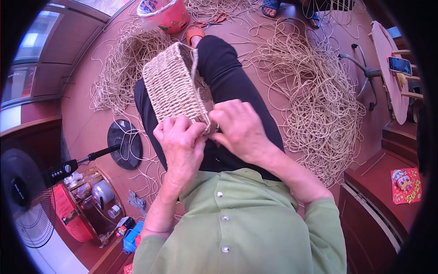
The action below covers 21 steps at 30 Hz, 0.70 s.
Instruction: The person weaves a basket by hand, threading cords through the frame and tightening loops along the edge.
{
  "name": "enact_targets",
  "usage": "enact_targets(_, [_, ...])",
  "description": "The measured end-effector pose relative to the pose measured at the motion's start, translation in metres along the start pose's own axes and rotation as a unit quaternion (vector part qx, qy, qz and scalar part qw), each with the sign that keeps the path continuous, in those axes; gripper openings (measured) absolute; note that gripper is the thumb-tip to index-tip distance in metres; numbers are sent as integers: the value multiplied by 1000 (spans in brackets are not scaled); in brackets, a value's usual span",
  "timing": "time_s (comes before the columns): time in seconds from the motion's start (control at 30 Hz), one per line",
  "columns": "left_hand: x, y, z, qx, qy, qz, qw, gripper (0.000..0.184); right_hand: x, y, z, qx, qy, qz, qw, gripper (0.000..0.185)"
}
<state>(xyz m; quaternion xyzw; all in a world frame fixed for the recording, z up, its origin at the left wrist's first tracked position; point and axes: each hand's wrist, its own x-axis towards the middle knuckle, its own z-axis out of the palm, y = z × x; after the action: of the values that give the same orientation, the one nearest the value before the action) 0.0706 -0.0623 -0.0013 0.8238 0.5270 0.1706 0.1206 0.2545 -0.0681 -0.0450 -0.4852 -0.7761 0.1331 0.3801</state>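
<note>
A woven basket of beige cord (171,84) lies tilted across my thighs, its open side toward the right. My left hand (181,140) is closed on the basket's near edge, fingers bent over the cord. At the near right corner, my right hand (237,125) has bent fingers against the rim; its fingertips are partly hidden, and what they pinch cannot be made out. A cord strand runs along the basket's rim.
Piles of loose cord (315,105) lie on the floor at right and left. A pink bucket (171,18) and red-handled scissors (211,23) are ahead. A fan (27,192) stands left, a chair base (367,71) right. Another person's sandalled feet (270,8) show at the top.
</note>
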Motion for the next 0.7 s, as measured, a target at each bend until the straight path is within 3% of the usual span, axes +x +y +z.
enact_targets(0.17, [-2, 1, -13, -13, 28, -45, 998, 21, 15, 2, 29, 6, 92, -87, 992, 21])
enact_targets(0.4, [-2, 26, -1, -7, 51, -78, 996, 32, -3, 10, 8, 28, 136, -136, 981, 19])
enact_targets(0.47, [1, 30, 2, -22, 59, -101, 993, 35, -11, 11, 2, 47, 99, -97, 989, 17])
enact_targets(0.6, [-5, 20, 18, 23, 82, -15, 996, 33, -24, 16, -36, 59, -23, 9, 998, 15])
enact_targets(0.7, [-6, 25, 22, 3, 86, -22, 996, 29, -32, 50, -55, 116, -77, 112, 984, 18])
